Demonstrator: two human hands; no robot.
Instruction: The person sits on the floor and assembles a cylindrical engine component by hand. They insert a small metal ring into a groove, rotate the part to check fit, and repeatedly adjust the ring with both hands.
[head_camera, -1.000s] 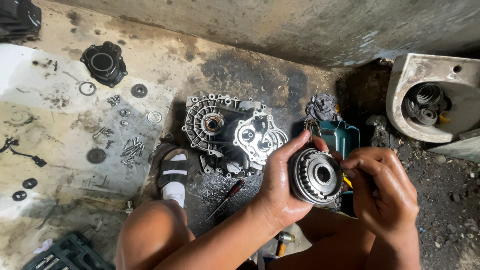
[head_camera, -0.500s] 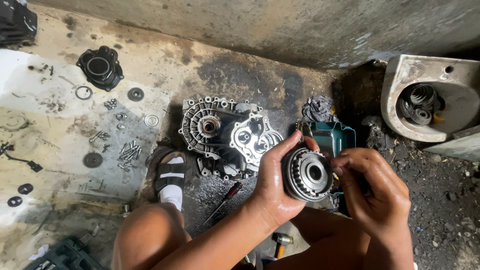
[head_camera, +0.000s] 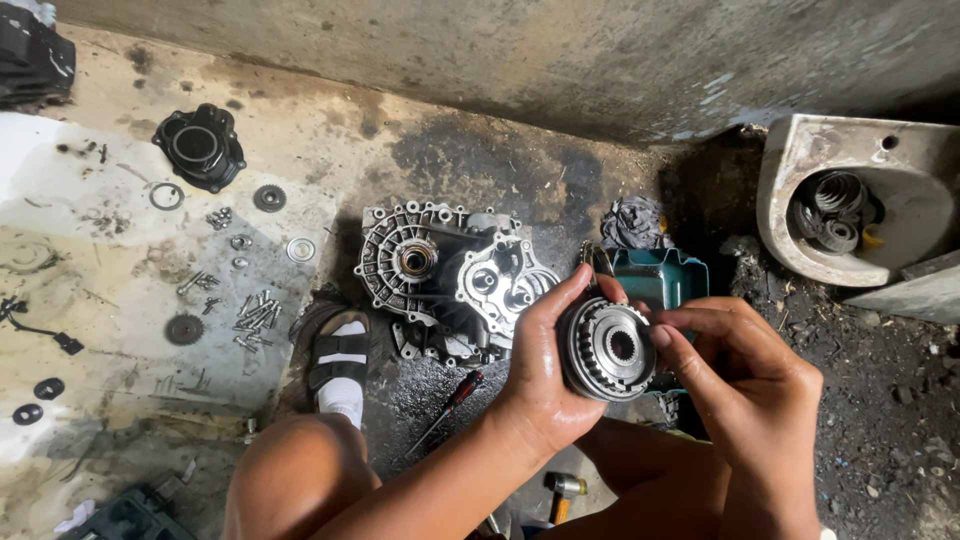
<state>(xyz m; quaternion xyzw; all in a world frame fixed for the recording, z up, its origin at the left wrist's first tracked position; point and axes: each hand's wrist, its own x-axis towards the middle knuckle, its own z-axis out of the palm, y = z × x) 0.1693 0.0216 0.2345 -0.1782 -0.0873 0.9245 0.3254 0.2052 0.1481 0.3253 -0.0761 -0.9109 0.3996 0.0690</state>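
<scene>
My left hand (head_camera: 545, 375) is clamped around the toothed synchronizer hub (head_camera: 607, 348), held above the oily floor. My right hand (head_camera: 745, 385) pinches its rim; the aluminium gearbox housing (head_camera: 450, 275) lies just beyond

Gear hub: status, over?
Left hand cradles gear hub. Right hand fingertips pinch its rim. Gearbox casing on floor behind, nothing blocking.
</scene>
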